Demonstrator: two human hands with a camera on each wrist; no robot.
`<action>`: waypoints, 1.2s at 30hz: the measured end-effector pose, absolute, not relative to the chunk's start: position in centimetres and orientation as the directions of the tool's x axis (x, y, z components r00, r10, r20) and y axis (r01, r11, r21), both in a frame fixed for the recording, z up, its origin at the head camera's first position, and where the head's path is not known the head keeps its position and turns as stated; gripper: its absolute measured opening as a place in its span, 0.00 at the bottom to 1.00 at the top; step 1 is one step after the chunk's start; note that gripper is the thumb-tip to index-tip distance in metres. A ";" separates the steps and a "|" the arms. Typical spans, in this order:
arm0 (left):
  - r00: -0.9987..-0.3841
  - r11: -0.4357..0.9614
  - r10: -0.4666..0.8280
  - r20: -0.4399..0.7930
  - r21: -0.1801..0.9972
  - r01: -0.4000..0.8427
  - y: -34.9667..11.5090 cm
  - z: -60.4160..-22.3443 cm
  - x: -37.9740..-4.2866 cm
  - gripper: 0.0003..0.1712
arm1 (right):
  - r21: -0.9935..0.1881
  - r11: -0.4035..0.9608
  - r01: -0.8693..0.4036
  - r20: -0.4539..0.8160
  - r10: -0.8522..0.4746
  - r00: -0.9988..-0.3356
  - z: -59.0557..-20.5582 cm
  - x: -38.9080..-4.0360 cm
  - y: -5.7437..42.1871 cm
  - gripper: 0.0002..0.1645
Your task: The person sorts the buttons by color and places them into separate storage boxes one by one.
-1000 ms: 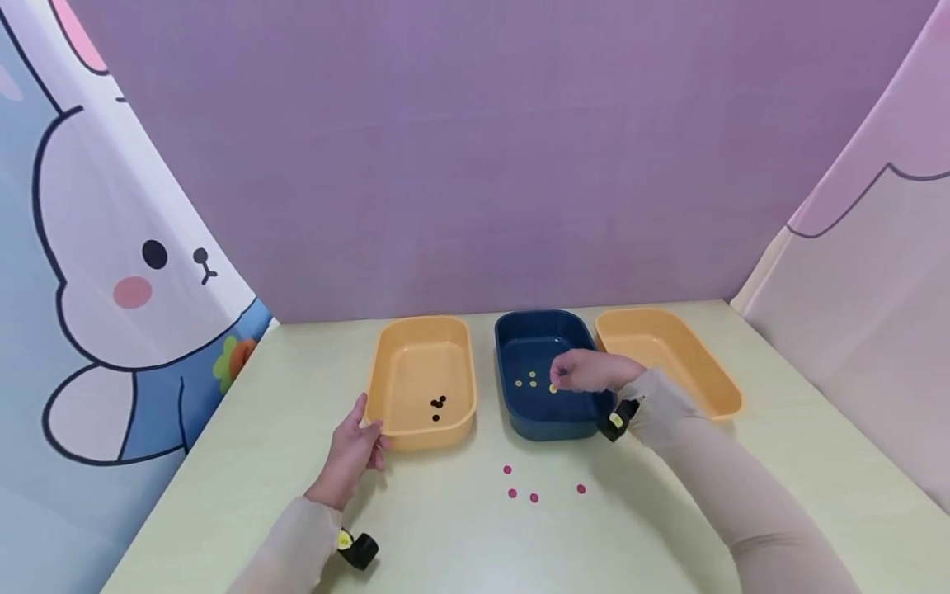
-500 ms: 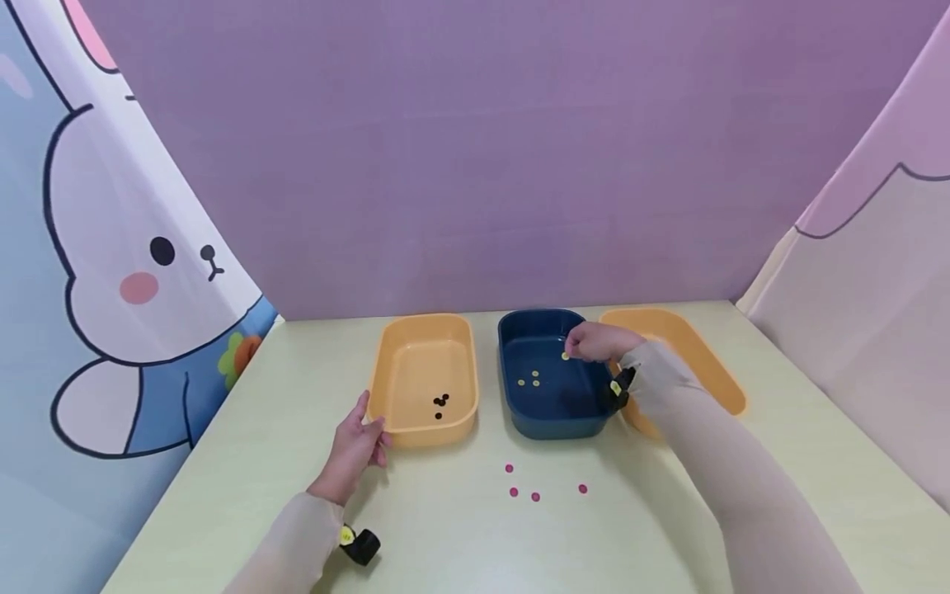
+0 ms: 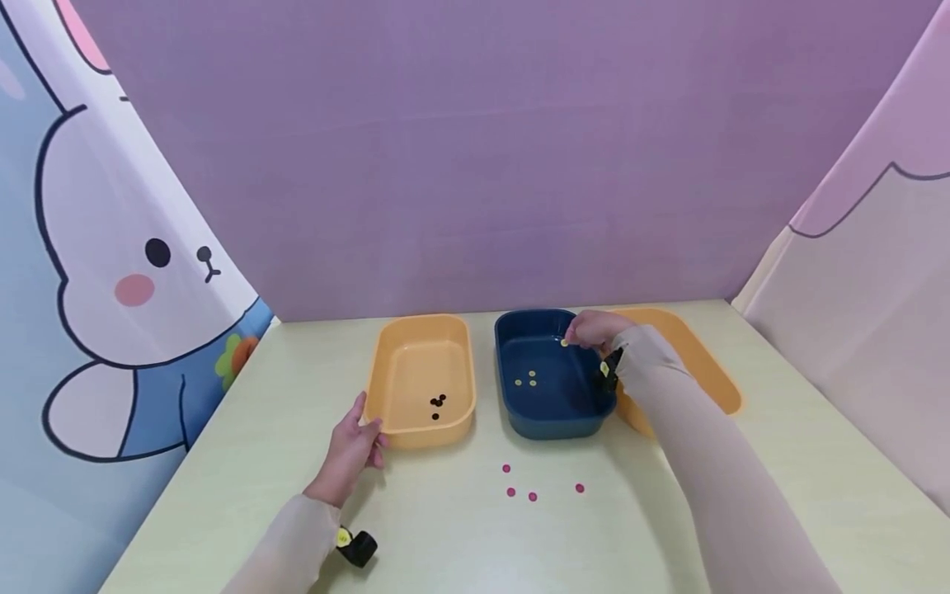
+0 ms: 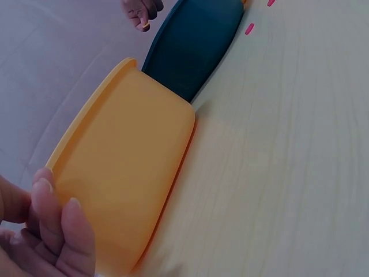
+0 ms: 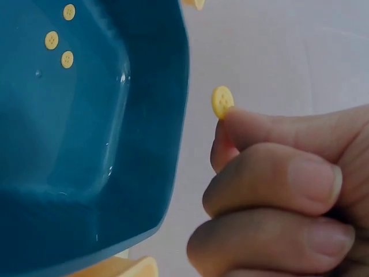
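Note:
My right hand (image 3: 591, 327) pinches a yellow button (image 5: 222, 102) between thumb and index finger, the other fingers curled. It is over the back right of a dark blue bin (image 3: 557, 426); in the right wrist view the button appears just outside the bin's rim. Three more yellow buttons (image 5: 67, 59) lie on the bin's floor. My left hand (image 3: 352, 452) holds the near left corner of a yellow-orange bin (image 4: 124, 156), its fingers at the rim. Several black buttons (image 3: 438, 403) lie inside that bin, towards its near end.
Several pink-red buttons (image 3: 533, 497) lie on the pale wooden table (image 3: 445, 536) in front of the blue bin. Another yellow-orange bin (image 3: 686, 351) stands at the right, partly behind my right forearm. A purple cloth (image 3: 475, 165) hangs along the table's back edge.
My right hand has moved up and towards the back of the blue bin, carrying the pinched yellow button. My left hand stays at the yellow-orange bin's corner.

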State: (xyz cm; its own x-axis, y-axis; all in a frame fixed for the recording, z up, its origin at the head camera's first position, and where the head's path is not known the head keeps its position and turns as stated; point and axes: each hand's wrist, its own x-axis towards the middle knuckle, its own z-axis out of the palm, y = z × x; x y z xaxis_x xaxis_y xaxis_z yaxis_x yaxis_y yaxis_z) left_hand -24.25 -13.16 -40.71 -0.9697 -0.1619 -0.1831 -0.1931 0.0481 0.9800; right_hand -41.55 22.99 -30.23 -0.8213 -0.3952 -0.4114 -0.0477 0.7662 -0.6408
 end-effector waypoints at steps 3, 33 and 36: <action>-0.969 0.048 -0.165 -0.186 0.979 -0.196 -13.2 -40.7 -24.3 0.38 | -0.615 0.784 -0.077 -0.398 -0.393 -0.829 -30.6 -41.9 22.8 0.27; -0.967 0.061 -0.182 -0.179 0.979 -0.193 -13.0 -40.9 -24.5 0.37 | -0.595 0.801 -0.070 -0.460 -0.411 -0.787 -34.8 -42.6 21.1 0.12; -0.967 0.060 -0.186 -0.174 0.980 -0.188 -13.1 -40.8 -24.4 0.37 | -0.587 0.806 -0.075 -0.465 -0.411 -0.784 -35.2 -42.7 20.9 0.16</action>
State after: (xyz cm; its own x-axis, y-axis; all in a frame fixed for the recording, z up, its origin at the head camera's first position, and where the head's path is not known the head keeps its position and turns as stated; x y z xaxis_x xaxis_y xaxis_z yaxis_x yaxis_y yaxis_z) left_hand -24.43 -13.06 -40.83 -0.9671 -0.1860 -0.1737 -0.1876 0.0598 0.9804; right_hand -42.65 20.93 -35.21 -0.7840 -0.4114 -0.4648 -0.0753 0.8064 -0.5866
